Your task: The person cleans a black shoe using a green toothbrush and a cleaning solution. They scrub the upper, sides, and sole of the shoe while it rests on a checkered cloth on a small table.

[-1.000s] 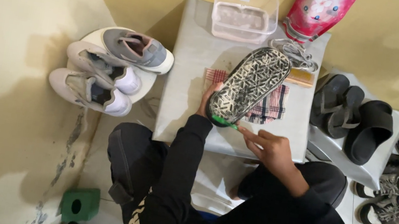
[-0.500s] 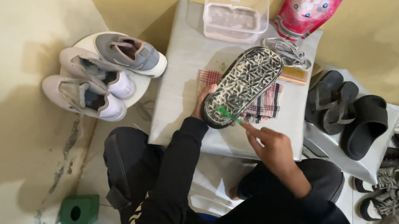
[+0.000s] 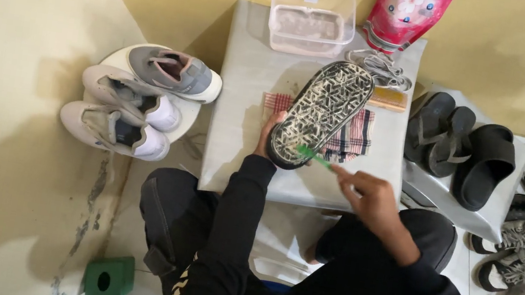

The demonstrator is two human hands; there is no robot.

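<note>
Head view, entry one: what is the step in hand?
— Item: scrubbing of an upturned shoe (image 3: 321, 113), patterned sole facing up, judged under way. Left hand (image 3: 269, 136) is clenched round the heel end, fingers mostly hidden behind it. Right hand (image 3: 372, 198) pinches a green toothbrush (image 3: 312, 155), bristle end touching the sole near the heel.

— Location of the shoe?
— Tilted over a checked cloth (image 3: 352, 135) on a low grey table (image 3: 252, 83), heel towards the person, toe towards a clear plastic tub (image 3: 311, 20).

— Requirement for the next move?
— Judged: a firm left grip while the brush works along the tread grooves.

— Other stock?
— Pale sneakers (image 3: 136, 103) to the left; dark sandals (image 3: 462, 147) to the right.
</note>
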